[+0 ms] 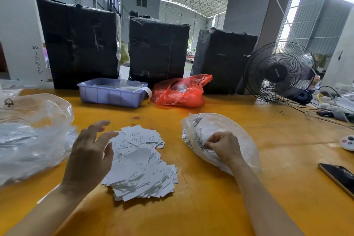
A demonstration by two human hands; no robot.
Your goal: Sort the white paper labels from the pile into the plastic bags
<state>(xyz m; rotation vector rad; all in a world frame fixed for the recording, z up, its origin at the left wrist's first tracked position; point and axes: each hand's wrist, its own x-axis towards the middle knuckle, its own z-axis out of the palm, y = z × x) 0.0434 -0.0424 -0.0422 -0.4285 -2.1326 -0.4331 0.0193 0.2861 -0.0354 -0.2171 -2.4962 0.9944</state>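
Note:
A loose pile of white paper labels (140, 161) lies on the orange table (210, 207) in front of me. My left hand (90, 157) hovers over the pile's left edge, fingers spread, holding nothing. To the right lies a clear plastic bag (226, 126) with printed text, partly filled with labels. My right hand (223, 146) rests on that bag with fingers pinched on the plastic near its front. A larger clear plastic bag (32, 136) bulges at the left.
A lilac plastic bin (113, 95) and a red plastic bag (182, 92) sit at the back, in front of three black-wrapped boxes (159, 48). A black fan (279, 72) and cables stand at the right. A phone (339, 177) lies near the right edge.

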